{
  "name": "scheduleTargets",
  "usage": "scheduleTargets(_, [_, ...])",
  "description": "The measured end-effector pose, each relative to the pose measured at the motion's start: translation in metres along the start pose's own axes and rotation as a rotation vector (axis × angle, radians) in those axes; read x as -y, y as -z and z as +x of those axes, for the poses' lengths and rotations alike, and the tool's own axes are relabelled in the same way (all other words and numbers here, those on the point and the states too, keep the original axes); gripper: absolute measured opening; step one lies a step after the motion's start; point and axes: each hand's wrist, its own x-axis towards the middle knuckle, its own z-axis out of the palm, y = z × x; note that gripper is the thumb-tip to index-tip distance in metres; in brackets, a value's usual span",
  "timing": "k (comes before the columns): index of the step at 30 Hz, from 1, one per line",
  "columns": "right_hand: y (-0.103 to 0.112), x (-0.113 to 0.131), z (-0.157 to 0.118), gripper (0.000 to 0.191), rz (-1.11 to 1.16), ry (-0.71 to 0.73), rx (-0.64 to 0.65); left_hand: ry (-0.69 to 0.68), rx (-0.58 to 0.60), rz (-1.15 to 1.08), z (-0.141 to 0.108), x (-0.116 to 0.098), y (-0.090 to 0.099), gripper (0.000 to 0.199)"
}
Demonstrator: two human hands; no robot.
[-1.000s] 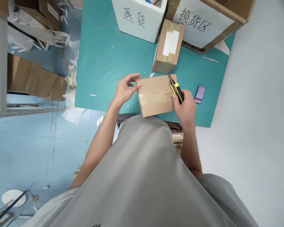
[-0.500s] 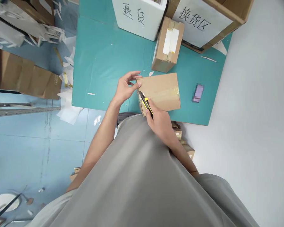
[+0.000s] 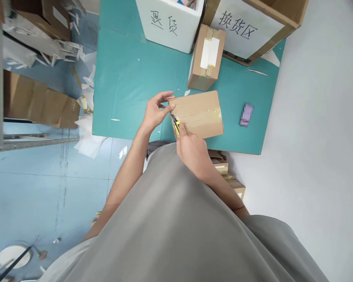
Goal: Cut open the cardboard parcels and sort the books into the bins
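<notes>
A brown cardboard box [image 3: 198, 113] with clear tape lies on the green table mat [image 3: 120, 86] near its front edge. My left hand [image 3: 157, 110] rests at the box's back left corner, thumb on the top and fingers behind, gripping it. A black and yellow utility knife [image 3: 175, 124] is in my right hand [image 3: 194, 152], its tip at the left edge of the box. The index finger stretches along the knife, and the other fingers are curled around it. The blade itself is too small to make out.
Behind the box stand a smaller taped carton [image 3: 207, 58], a white bin [image 3: 170, 27] and a large open carton [image 3: 247, 31] with handwritten signs. A blurred purple item [image 3: 246, 114] lies at the right. Cartons [image 3: 41, 100] and paper scraps sit beyond the mat's left edge.
My right hand has shifted slightly left and turned, and the knife now stands more steeply at the box's left edge. The left hand keeps its hold. The camera view has shifted a little.
</notes>
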Motion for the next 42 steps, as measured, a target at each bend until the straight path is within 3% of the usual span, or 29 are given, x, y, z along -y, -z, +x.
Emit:
scheduleTargets(4, [0.005, 0.012, -0.003, 0.067, -0.046, 0.002, 0.016, 0.004, -0.024, -0.016, -0.003, 0.005, -0.001, 0.065])
scheduleTargets(8, [-0.003, 0.015, -0.024, 0.067, -0.067, 0.054, 0.116, 0.006, -0.044, -0.016, -0.006, 0.008, -0.003, 0.067])
scheduleTargets(13, [-0.003, -0.009, -0.06, 0.069, -0.069, 0.054, 0.135, 0.033, -0.034, -0.041, -0.01, 0.007, -0.001, 0.067])
scheduleTargets(16, [0.0, -0.049, -0.06, 0.063, 0.002, -0.094, -0.055, 0.045, -0.046, -0.085, -0.014, 0.003, -0.004, 0.063])
scheduleTargets(20, [-0.017, -0.115, -0.022, 0.063, 0.151, -0.399, -0.454, 0.031, -0.123, -0.108, -0.024, -0.008, -0.016, 0.054])
scheduleTargets(24, [-0.044, -0.151, 0.008, 0.063, 0.322, -0.341, -0.512, 0.044, -0.252, -0.051, -0.03, -0.017, -0.032, 0.048])
scheduleTargets(27, [-0.059, -0.15, 0.006, 0.063, 0.376, -0.292, -0.534, 0.069, -0.3, 0.002, -0.029, -0.022, -0.039, 0.048])
scheduleTargets(31, [-0.066, -0.141, -0.01, 0.062, 0.405, -0.239, -0.497, 0.053, -0.252, 0.135, -0.025, -0.026, -0.043, 0.056])
scheduleTargets(42, [-0.043, -0.129, -0.039, 0.062, 0.386, -0.252, -0.345, -0.017, -0.214, 0.242, -0.024, -0.025, -0.041, 0.053])
